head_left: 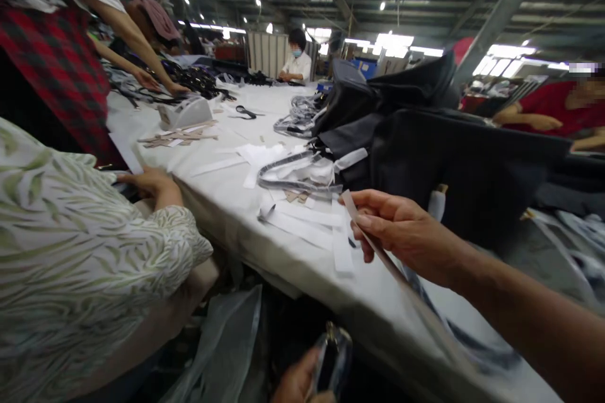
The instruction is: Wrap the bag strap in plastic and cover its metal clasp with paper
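Head view, first: what's the right hand (401,226) doing?

Pinching. Thumb and fingers press together on a narrow strip (352,206), stiff and flat, tan along its edge. It runs out past both sides of the grip, its lower end slanting away toward the table edge.

And the left hand (295,381)?

Low, at the bottom of the frame and partly cut off, closed around a dark glossy piece (334,362) with a small metal fitting on top. What that piece is, I can't tell.

What lies just beyond the right hand?

Flat white strips (302,221), smooth and papery-looking, on a cloth-covered table (227,217) whose white cover hangs in soft folds. Farther out from the grip is a coiled bundle of grey straps (295,177), and right behind the hand sits a black fabric bag (454,163), matte and slumped.

Anything left of the grip?

A co-worker's hand (151,181) rests at the table edge, below a sleeve (70,245) printed with leafy stripes. Farther along the table are tan cut pieces (179,138) and black-handled scissors (243,112) — both well beyond reach of the strip. A crinkled clear plastic sheet (222,346) hangs below the table edge, left of the left hand.
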`<state>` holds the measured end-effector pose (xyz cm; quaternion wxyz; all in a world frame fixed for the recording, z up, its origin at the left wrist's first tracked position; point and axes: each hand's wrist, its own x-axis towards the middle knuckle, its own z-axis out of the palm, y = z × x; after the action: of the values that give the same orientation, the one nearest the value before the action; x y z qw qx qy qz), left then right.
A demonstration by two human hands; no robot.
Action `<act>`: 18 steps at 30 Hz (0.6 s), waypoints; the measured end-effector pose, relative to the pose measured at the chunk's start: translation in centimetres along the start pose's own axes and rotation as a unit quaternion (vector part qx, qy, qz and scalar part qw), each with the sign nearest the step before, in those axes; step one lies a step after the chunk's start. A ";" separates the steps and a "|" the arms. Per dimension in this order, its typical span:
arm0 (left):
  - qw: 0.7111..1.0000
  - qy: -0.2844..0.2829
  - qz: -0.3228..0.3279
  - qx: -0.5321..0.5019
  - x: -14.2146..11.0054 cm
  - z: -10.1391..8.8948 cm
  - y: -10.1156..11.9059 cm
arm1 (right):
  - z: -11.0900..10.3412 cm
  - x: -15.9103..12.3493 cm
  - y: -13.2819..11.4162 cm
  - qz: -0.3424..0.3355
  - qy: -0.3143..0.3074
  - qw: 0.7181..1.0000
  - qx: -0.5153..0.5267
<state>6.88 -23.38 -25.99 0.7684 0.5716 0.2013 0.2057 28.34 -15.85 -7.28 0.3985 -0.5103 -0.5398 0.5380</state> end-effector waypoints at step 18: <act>0.989 -0.047 -0.074 0.123 -2.2 6.3 1.1 | 5.4 -19.2 14.9 0.177 0.073 0.981 0.032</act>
<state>8.35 -29.34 -23.14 0.7139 0.6543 0.2306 0.0951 28.00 -37.12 -20.24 0.3516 -0.6224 -0.3932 0.5782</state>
